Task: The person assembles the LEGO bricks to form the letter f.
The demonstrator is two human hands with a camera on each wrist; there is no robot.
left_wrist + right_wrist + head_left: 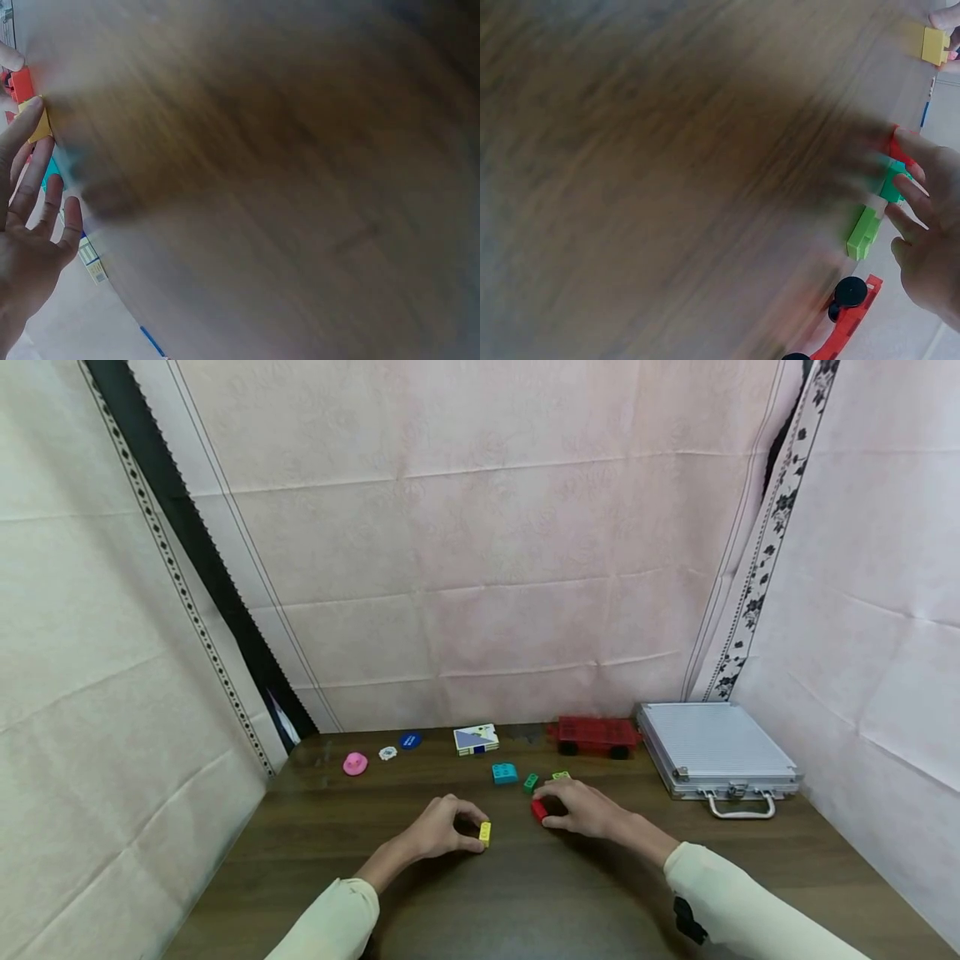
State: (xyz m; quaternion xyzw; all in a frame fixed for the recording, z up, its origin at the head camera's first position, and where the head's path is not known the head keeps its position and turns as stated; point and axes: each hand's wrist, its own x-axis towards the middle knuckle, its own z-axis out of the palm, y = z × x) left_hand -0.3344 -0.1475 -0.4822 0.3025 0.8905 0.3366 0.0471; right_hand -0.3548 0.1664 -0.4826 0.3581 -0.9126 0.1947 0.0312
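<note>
Both forearms, in pale sleeves, reach forward and converge over the worktop. Left hand (438, 828): knuckles up, fingers curled, thumb and fingertips pinching at its right edge. Right hand (581, 808): palm down, fingers bent, tips pinching at its left edge.

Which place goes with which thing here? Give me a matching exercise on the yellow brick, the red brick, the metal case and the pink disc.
Things:
1. yellow brick
2. red brick
3. metal case
4. pink disc

Places:
A. far left of the table, near the backdrop
B. at the fingertips of the left hand
C. far right of the table, handle toward the person
D. at the fingertips of the right hand

Pairs: 1-B, 2-D, 3-C, 4-A
</note>
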